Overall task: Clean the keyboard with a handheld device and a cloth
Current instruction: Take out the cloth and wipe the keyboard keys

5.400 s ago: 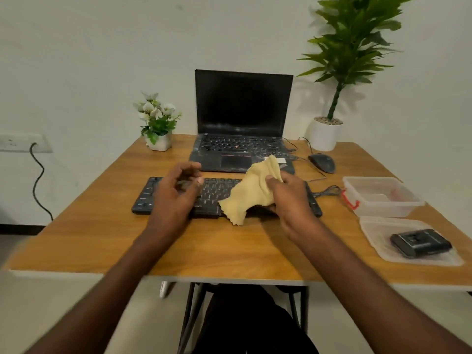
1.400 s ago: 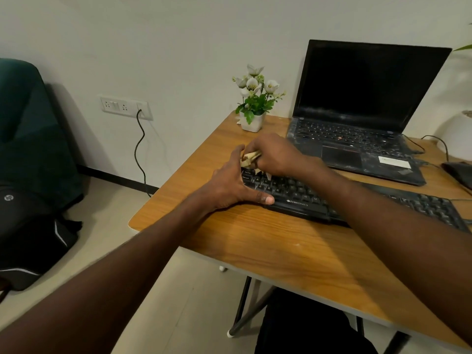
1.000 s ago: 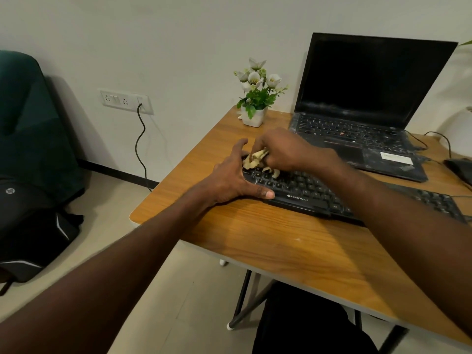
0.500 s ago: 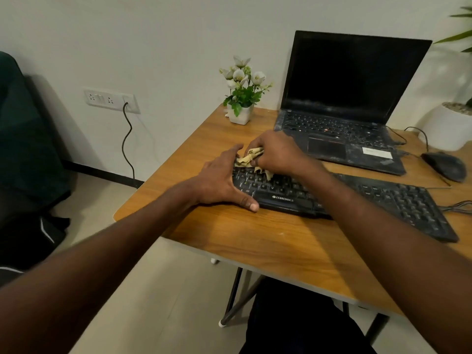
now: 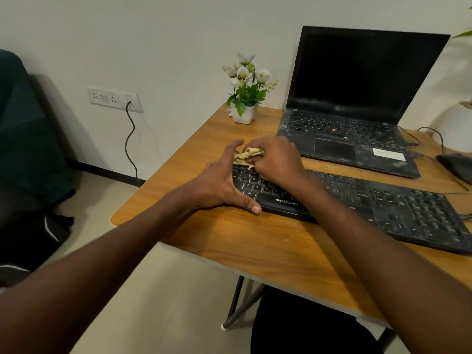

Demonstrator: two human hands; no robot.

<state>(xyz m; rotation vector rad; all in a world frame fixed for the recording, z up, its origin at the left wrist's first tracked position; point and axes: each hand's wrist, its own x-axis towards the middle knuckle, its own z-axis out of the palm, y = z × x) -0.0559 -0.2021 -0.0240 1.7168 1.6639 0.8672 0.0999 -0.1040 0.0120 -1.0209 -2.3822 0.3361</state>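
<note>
A black keyboard (image 5: 383, 208) lies across the wooden table (image 5: 255, 238). My right hand (image 5: 277, 160) grips a bunched yellow cloth (image 5: 245, 155) and presses it on the keys at the keyboard's far left corner. My left hand (image 5: 219, 183) braces the keyboard's left end, thumb along the front edge and fingers stretched up the side. Most of the cloth is hidden under my right hand. No handheld device is in view.
An open black laptop (image 5: 357, 111) stands behind the keyboard. A small white flower pot (image 5: 245, 113) sits at the table's back left. A mouse (image 5: 457, 164) and a large white pot (image 5: 457, 131) are at the right. A dark chair and bag stand on the floor at left.
Since five seconds ago the cloth moved from the keyboard's middle to its left end. Over the last second my right hand kept rubbing at that corner; my left hand stayed.
</note>
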